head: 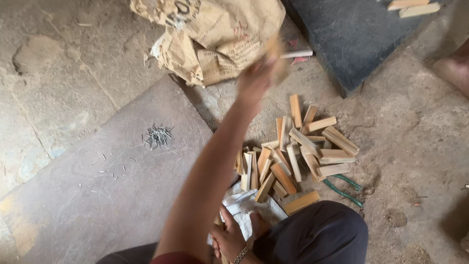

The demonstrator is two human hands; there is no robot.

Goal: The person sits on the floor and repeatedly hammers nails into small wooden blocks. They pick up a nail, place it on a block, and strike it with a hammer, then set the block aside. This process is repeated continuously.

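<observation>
The left hand, raised and motion-blurred, has its grip clenched on a wooden piece, at 12 o'clock from the block pile. The right hand, at 7 o'clock from the pile, rests on white cloth; its grip state cannot be determined. Nails lie at 9 o'clock on the floor.

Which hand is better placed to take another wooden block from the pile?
Probably the right hand: it sits low by the white cloth, beside the wooden blocks. The left hand is raised high, blurred, and holding something.
</observation>
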